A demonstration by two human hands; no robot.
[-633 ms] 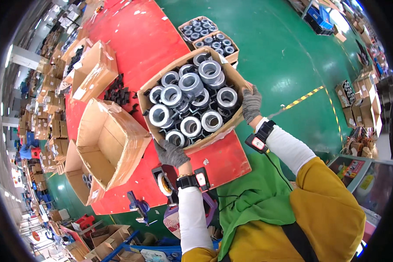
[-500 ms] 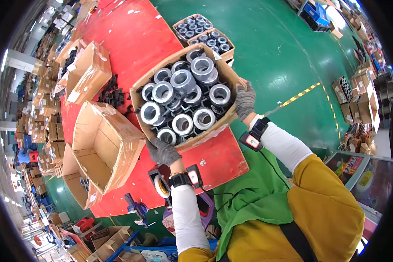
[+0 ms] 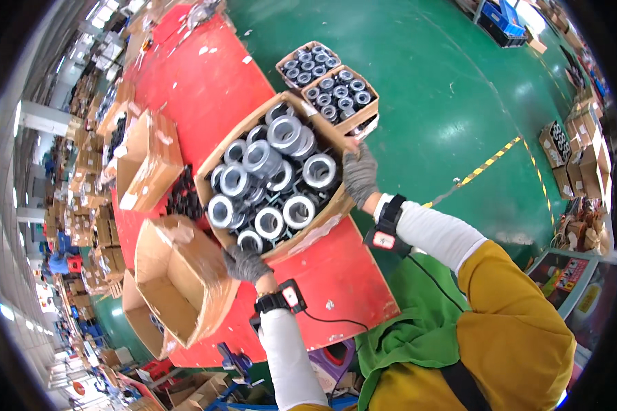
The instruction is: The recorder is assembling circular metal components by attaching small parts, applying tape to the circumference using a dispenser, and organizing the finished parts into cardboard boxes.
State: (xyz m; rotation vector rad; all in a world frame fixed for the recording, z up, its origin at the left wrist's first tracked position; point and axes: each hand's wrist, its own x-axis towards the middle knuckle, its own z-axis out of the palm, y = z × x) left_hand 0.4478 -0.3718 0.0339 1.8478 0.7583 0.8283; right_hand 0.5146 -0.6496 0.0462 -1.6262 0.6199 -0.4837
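Observation:
A cardboard box point(image 3: 317, 230) filled with grey and black ring-shaped parts point(image 3: 320, 171) rests on or just above the red tabletop. My left hand point(image 3: 248, 265), in a grey glove, grips its near left corner. On the right side, my right hand point(image 3: 360, 175), gloved too, is closed over the rim with the fingertips at the edge. The parts are heaped loosely, their pale round rims mostly facing up. Whether the box's underside touches the table is hidden. Beside its left wall stands an open cardboard carton point(image 3: 209, 277), tipped toward me.
Black parts point(image 3: 184, 195) lie on the red table point(image 3: 216, 75) next to another open carton point(image 3: 161, 161). Two boxes of similar rings point(image 3: 346, 101) stand beyond the table's right edge. A blue clamp-like tool point(image 3: 234, 359) sits at the near edge. Yellow-black tape point(image 3: 490, 161) marks the green floor.
The filled box has shifted left and away from the table's near right corner, with both hands still on it. My view has shifted, too.

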